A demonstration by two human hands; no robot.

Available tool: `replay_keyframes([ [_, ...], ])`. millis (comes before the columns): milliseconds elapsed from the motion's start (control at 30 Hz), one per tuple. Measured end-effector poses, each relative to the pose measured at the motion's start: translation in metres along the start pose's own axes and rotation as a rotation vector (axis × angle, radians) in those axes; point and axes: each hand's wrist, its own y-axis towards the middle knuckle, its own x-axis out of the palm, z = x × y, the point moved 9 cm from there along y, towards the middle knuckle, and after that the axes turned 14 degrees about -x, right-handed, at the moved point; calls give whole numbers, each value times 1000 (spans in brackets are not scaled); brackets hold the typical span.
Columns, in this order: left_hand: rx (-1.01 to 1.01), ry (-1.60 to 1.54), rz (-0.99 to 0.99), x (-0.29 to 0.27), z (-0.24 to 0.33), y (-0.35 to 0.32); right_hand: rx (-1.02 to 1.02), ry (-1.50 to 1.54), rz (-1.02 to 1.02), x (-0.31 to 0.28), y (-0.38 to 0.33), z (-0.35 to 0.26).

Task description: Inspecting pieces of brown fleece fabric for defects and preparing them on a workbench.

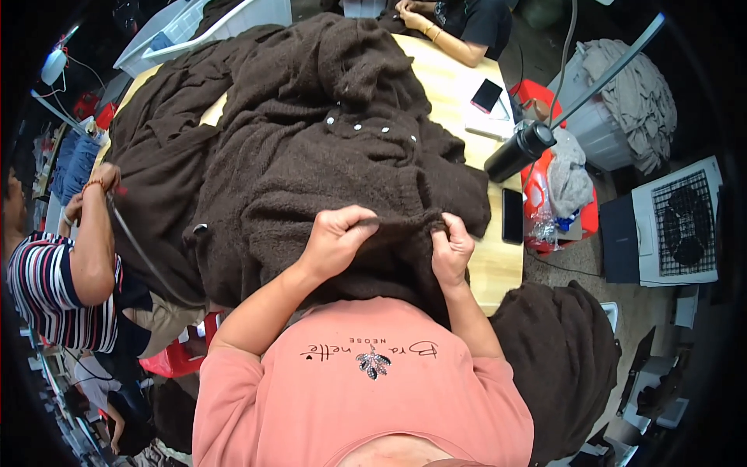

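Observation:
A dark brown knitted garment (334,183) lies heaped on the table in front of me, with a row of small pale buttons (358,127) showing on its upper part. Its near edge is stretched between my two hands. My left hand (338,237) is closed, pinching the edge between thumb and curled fingers. Closed as well, my right hand (453,247) grips the same edge a short way to the right. Below my hands the cloth hangs toward my lap. The fingertips of both hands are partly hidden by the fabric.
More brown knitwear (167,167) covers the table's left. On the right of the wooden table (498,268) are a black bottle (520,150) and a phone (512,216). A striped-shirted person (58,288) works at left, another (467,31) across. A brown pile (556,366) stands at lower right.

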Motion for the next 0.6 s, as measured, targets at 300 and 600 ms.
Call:
replay_keyframes([
  [300,-227,-129,-24,0,-24,7,-356,-415,-568,47,17,-61],
  [600,-116,183,-113,23,-20,0,-485,-27,-419,68,9,-79],
])
